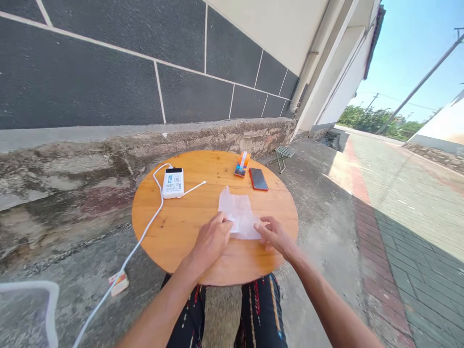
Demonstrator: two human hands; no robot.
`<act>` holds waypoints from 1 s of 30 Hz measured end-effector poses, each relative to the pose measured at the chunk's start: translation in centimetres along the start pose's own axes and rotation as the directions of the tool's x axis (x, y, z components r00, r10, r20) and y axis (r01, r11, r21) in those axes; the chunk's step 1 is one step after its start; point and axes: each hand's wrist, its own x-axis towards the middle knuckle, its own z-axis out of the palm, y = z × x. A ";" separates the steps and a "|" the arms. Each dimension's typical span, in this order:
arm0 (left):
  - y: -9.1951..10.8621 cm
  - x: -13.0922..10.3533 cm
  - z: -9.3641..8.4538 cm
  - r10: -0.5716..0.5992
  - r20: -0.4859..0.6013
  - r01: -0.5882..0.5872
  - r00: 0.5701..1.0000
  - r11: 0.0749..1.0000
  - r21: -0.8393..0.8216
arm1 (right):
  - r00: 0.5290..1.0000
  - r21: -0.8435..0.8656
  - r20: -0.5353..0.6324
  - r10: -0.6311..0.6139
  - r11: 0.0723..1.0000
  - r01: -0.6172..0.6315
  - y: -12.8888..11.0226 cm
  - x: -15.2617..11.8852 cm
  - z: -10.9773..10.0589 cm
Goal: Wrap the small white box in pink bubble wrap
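A crumpled, translucent white plastic sheet (244,205) lies near the front of the round wooden table (188,241). At its lower left, a small white flat piece (235,225) rests on or in the plastic; its kind is too small to make out. My left hand (213,234) is closed at the left side of the sheet, its thumb and curled fingers against the white piece. The right edge of the plastic is between the thumb and fingers of my right hand (273,234). Some fingertips of both hands are hidden.
A white power bank (173,183) with a white cable (150,222) stands at the table's left. Towards the back are an orange-and-blue box (242,165) and a red-edged phone (258,179). A folding stool (283,153) stands beyond, near the tiled wall (192,92).
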 end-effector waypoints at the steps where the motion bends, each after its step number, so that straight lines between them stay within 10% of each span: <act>1: 0.0 0.0 0.0 0.001 -0.005 -0.001 1.000 1.000 -0.001 | 1.000 0.020 -0.006 0.011 1.000 -0.011 -0.4 0.1 0.6; 20: -0.4 0.6 -0.2 0.049 0.041 -0.052 0.998 0.997 0.057 | 0.951 -0.023 -0.282 -0.124 0.992 0.123 -1.6 2.4 5.6; 30: -0.9 0.3 -0.2 0.101 0.033 -0.101 0.994 0.995 0.006 | 0.969 -0.053 -0.220 -0.114 0.993 0.105 -4.7 2.3 6.7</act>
